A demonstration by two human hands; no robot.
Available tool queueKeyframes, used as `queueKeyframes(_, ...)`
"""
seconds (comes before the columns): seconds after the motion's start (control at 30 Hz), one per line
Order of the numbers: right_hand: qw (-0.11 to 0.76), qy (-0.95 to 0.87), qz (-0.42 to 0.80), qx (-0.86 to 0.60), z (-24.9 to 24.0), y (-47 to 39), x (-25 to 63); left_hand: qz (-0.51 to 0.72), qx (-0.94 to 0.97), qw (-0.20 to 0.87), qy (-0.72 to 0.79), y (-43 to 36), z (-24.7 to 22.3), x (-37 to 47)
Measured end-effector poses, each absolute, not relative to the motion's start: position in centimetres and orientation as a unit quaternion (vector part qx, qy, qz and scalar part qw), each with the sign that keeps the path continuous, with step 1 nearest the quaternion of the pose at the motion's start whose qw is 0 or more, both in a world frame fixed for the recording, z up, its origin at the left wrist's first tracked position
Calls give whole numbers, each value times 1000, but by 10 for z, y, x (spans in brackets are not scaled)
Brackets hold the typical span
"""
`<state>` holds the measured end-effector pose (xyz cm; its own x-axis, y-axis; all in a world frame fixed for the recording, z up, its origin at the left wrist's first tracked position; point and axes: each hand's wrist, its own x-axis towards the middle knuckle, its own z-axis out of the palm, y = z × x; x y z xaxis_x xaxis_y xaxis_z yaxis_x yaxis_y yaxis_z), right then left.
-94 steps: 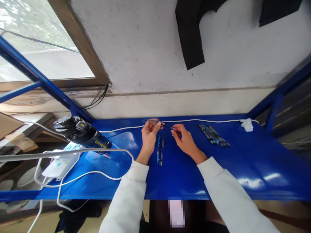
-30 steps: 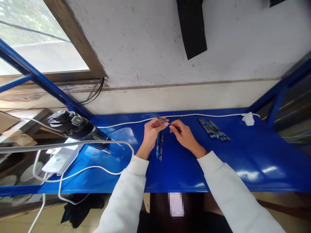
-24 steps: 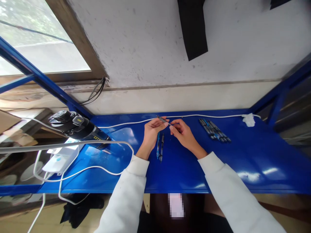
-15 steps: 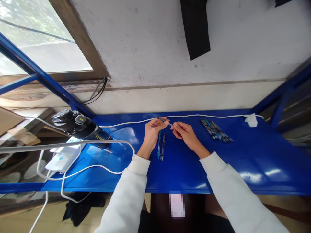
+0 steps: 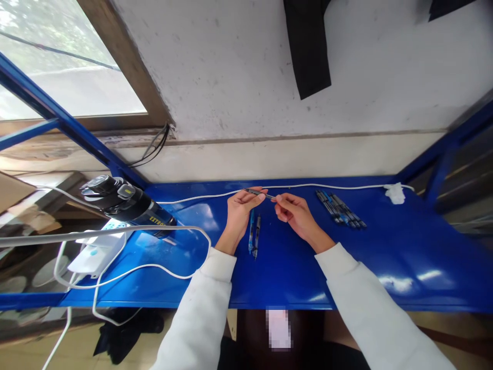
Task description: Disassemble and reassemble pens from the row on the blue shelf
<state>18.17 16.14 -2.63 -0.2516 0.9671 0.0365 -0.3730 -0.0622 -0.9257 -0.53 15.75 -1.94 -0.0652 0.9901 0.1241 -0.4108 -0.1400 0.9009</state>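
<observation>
Between thumb and fingers, my left hand (image 5: pixel 241 209) grips a dark pen (image 5: pixel 254 192), which tilts slightly down to the right. My right hand (image 5: pixel 295 211) pinches the pen's thin right end, fingers curled. Just below and between the hands, a blue pen (image 5: pixel 251 236) and a black pen (image 5: pixel 257 237) lie side by side on the blue table (image 5: pixel 285 277). To the right of my right hand, several dark and blue pens (image 5: pixel 339 209) lie in a slanted row.
A black bottle (image 5: pixel 131 203) lies tilted at the left beside a white power strip (image 5: pixel 96 252). A white cable (image 5: pixel 154 264) loops near my left sleeve, and another runs along the back edge. Crumpled white tissue (image 5: pixel 395 193) sits at the back right.
The held pen has turned closer to level, and my right hand has shifted slightly right. The view has moved a little.
</observation>
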Motion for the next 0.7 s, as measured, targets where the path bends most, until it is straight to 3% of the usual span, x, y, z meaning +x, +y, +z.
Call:
queueKeyframes(0.4, 454, -383, 751, -289, -30, 169, 190, 616, 495, 505, 347, 150, -11, -1)
queueKeyframes(0.57, 525, -333, 732, -280, -28, 170, 191, 681, 505, 397, 353, 139, 3, -1)
queueKeyframes(0.7, 593, -271, 716, -251, -26, 174, 198, 756, 458, 272, 380, 64, 31, 12)
